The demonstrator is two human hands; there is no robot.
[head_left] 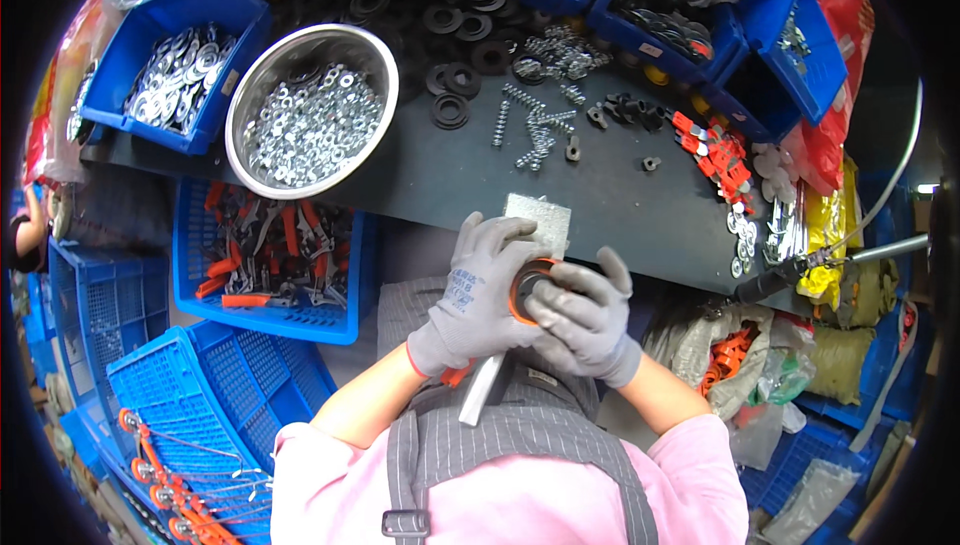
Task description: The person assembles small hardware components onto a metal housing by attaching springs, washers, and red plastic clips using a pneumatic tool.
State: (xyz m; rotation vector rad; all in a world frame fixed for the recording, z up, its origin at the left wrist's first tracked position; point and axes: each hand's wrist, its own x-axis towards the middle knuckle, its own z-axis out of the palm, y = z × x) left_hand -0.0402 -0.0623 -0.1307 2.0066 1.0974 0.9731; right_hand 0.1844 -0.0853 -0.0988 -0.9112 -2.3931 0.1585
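Observation:
Both my hands wear grey gloves and meet at the bench's near edge. My left hand (pixel 476 297) is closed round a part with an orange round rim (pixel 517 293); its exact kind is hard to tell. Inside that rim sits a black disc (pixel 530 282), with the bent fingers of my right hand (pixel 585 315) pressed on it. Below my hands a silver metal bar (pixel 483 392) slants down over my apron, beside a small orange piece (pixel 457 375). Just beyond my fingers lies a silver rough-faced plate (pixel 540 220), partly covered by my left hand.
On the dark bench (pixel 420 175) lie black rings (pixel 452 110), springs (pixel 540 125) and orange clips (pixel 715 157). A steel bowl (pixel 238 135) holds small nuts or washers. Blue bins (pixel 100 105) line the back. A blue basket (pixel 270 320) with orange-handled metal parts stands left; a thin bar (pixel 890 248) juts in right.

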